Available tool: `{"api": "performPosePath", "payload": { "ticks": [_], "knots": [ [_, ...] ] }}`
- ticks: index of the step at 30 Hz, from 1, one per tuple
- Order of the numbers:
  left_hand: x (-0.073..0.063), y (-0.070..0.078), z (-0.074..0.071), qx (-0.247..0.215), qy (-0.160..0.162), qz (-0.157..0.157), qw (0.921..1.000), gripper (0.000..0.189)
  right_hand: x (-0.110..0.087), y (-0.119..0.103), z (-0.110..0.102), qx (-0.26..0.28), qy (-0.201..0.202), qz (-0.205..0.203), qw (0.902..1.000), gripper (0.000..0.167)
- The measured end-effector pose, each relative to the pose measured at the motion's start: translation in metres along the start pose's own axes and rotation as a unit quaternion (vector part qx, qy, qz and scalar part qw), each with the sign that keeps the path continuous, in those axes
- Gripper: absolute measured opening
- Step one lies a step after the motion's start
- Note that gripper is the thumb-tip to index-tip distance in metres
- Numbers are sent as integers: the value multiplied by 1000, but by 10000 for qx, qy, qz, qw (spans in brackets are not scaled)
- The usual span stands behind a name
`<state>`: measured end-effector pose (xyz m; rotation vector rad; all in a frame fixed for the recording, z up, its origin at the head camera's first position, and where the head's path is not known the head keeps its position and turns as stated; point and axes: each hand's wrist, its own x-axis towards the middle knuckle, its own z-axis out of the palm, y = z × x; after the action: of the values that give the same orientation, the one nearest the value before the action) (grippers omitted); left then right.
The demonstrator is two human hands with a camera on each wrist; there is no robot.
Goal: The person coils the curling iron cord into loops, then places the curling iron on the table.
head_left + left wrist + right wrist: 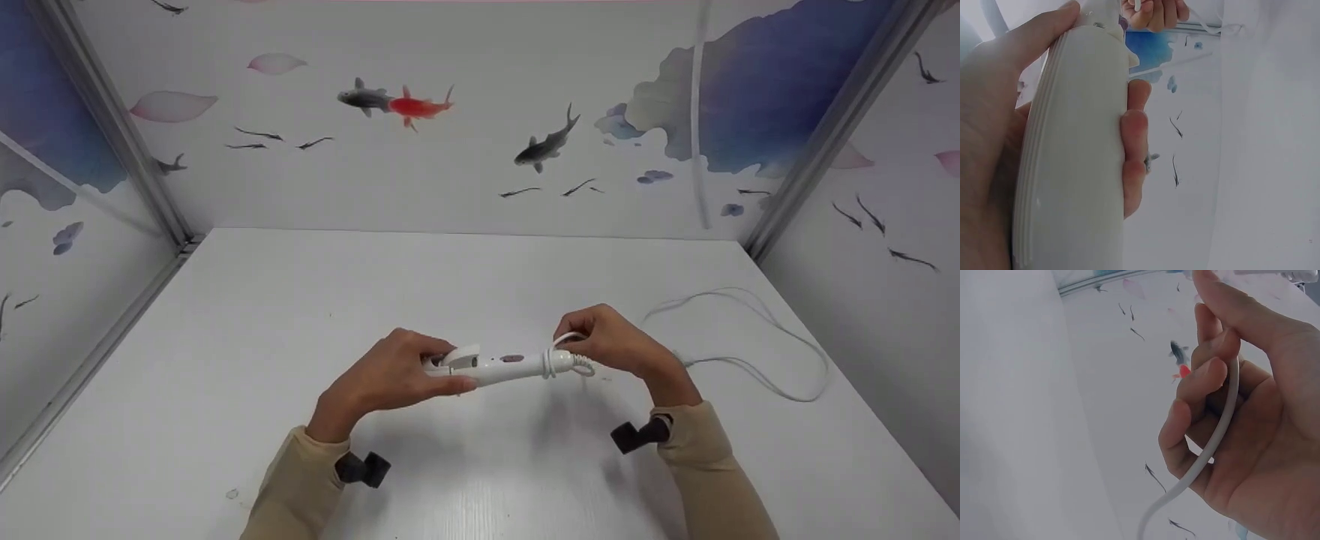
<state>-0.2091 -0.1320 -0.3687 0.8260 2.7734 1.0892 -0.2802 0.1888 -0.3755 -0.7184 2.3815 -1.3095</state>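
A white curling iron [517, 367] is held above the table, its switch facing up and its tail end to the right. My left hand [397, 373] grips it near the lever, the thumb along the near side. In the left wrist view, the ribbed white body of the curling iron [1075, 152] lies across the palm with fingers around it. My right hand [616, 340] pinches the white cord beside the tail end, where a turn of cord wraps the handle. The right wrist view shows the cord [1223, 424] running through the curled fingers of the right hand [1258, 422].
The rest of the cord lies in a wide loop on the right of the white table [360, 277]. Printed panels with fish stand behind [465, 187] and at both sides. Each sleeved wrist carries a black camera mount.
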Motion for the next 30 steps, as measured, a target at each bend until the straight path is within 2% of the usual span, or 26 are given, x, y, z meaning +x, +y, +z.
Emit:
{"api": "performPosePath", "payload": {
  "ticks": [10,13,16,20,23,30],
  "knots": [
    [-2,0,-2,-130,-221,-139,9996,30,-12,-30,5,-355,99,-229,9991,18],
    [-2,0,-1,-22,-279,-245,9993,31,-13,-36,9,-612,124,-150,9979,19],
    [0,1,4,217,-234,-418,9986,35,-15,-42,15,-873,401,-43,9954,22],
    [3,2,10,537,57,-613,9967,40,-17,-50,23,-1238,888,-91,9883,23],
    [4,3,11,677,393,-794,9938,42,-19,-54,26,-1391,1046,-204,9845,21],
    [6,7,12,820,1152,-1304,9813,48,-22,-57,26,-1213,867,-397,9880,25]
  ]
}}
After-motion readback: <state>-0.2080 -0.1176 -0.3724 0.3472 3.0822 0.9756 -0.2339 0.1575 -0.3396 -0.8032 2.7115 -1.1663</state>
